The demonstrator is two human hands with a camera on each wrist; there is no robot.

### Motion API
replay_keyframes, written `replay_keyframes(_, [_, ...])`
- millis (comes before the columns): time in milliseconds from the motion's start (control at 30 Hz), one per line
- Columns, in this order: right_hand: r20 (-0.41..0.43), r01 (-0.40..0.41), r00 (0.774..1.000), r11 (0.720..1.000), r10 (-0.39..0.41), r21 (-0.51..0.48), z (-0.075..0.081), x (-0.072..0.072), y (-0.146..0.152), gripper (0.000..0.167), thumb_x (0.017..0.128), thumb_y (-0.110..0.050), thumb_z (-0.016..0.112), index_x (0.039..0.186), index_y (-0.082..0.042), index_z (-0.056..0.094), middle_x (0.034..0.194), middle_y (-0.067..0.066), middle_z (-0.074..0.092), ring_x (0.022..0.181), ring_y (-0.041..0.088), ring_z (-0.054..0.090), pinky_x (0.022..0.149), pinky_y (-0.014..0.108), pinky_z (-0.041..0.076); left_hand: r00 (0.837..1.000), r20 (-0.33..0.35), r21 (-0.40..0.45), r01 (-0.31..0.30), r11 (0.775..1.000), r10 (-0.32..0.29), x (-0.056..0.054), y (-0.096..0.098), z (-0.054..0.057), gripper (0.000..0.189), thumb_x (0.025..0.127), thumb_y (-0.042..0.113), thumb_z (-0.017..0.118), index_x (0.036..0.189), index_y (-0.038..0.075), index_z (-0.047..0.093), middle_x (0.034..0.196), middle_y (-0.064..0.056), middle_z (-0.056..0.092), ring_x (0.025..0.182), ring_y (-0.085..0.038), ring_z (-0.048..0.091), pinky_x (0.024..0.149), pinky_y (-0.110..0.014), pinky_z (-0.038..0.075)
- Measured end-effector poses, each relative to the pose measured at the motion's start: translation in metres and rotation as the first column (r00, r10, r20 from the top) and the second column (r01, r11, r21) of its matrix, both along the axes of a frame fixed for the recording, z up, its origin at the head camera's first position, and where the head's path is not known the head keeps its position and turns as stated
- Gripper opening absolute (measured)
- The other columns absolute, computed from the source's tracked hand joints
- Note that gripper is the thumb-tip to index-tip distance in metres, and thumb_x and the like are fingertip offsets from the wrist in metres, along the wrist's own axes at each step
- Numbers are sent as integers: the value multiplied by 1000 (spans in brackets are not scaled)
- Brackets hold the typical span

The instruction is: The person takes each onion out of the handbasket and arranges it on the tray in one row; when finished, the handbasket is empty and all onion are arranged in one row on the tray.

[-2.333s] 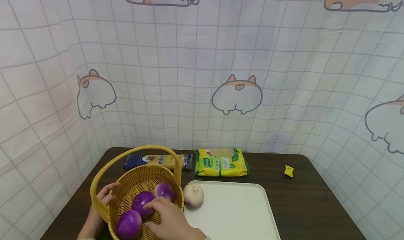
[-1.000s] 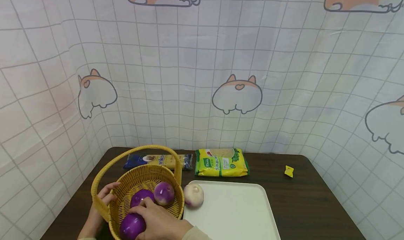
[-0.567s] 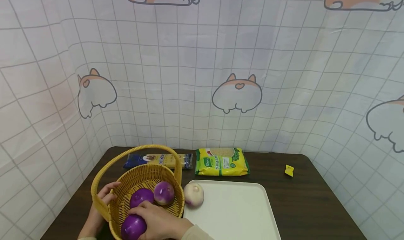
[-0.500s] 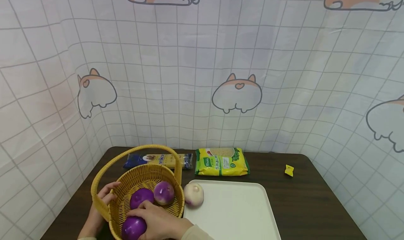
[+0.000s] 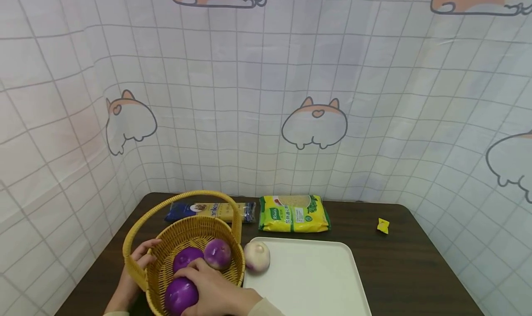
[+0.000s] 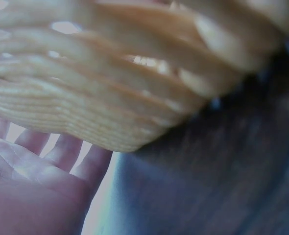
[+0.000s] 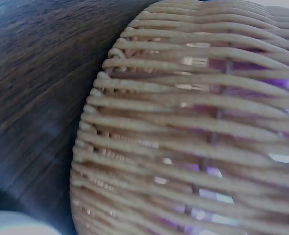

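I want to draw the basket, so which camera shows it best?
The head view: it shows the basket with its handle, most of its rim and purple onions inside. The left wrist view has just a blurry woven piece. The right wrist view shows its woven side close up, no handle.

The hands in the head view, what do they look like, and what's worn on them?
No glove shows on the left hand or right hand. The right sleeve is plain cream; only a pale sliver of the left sleeve shows.
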State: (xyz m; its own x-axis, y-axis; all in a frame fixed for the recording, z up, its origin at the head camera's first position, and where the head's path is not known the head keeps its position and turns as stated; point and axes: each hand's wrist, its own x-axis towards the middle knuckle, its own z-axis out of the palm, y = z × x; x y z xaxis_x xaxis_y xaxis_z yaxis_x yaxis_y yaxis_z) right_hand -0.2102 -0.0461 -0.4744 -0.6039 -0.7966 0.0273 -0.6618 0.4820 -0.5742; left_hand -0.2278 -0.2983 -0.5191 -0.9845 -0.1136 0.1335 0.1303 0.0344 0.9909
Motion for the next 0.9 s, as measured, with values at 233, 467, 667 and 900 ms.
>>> replay_keyframes(233, [-18, 70, 997, 989, -73, -128, 2, 3, 17, 72, 83, -49, 73, 144, -31, 40, 134, -8, 42, 117, 5, 48, 84, 26, 50, 1000, -3, 11, 2, 1000, -2, 1, 2, 3, 35, 92, -6, 43, 126, -12, 49, 114, 15, 59, 99, -5, 60, 76, -23, 52])
replay_keyframes(467, [100, 160, 985, 949, -137, -271, -3, 9, 36, 71, 83, -50, 72, 144, -30, 42, 136, -10, 43, 121, 7, 47, 91, 32, 48, 999, -27, 40, 18, 999, -17, 4, 0, -1, 34, 92, -7, 43, 125, -9, 52, 114, 15, 59, 98, -5, 59, 75, -24, 51])
replay_keyframes(667, [147, 225, 973, 883, -179, -412, -8, 14, 52, 69, 84, -47, 73, 144, -32, 42, 140, -6, 43, 128, 13, 43, 97, 36, 46, 1000, -15, 54, 26, 998, -25, 4, -2, -3, 34, 92, -7, 44, 126, -8, 53, 115, 15, 58, 99, -4, 59, 76, -24, 52])
replay_keyframes(900, [345, 344, 921, 800, -183, -492, -5, 15, 67, 67, 82, -42, 76, 140, -33, 45, 133, -9, 47, 113, 9, 53, 90, 25, 48, 998, 59, -2, -8, 1000, 8, 1, 0, 3, 36, 92, -4, 44, 128, -8, 49, 113, 20, 55, 99, -2, 58, 77, -23, 51])
